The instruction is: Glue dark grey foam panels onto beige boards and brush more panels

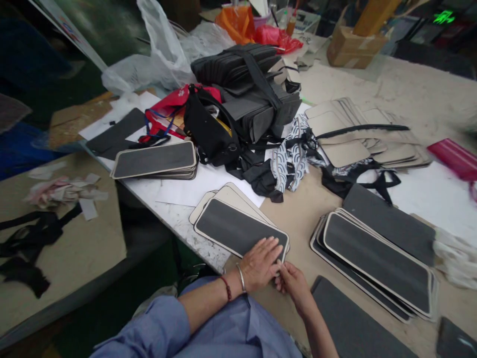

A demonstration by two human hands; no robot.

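Observation:
A long grey panel with a beige rim (234, 227) lies on top of a small stack of beige boards near the table's front edge. My left hand (260, 263) rests flat on its near right corner, fingers stretched out. Close beside it, my right hand (292, 280) pinches the same corner's edge with its fingertips. A bracelet and a red cord circle my left wrist. Blue sleeves cover my upper arms.
A thick stack of like panels (376, 261) lies to the right, another stack (156, 160) at the left. Black bags (246, 94), patterned fabric (290, 154) and beige boards (357, 134) fill the middle. Plastic bags and a cardboard box (350, 47) sit at the back.

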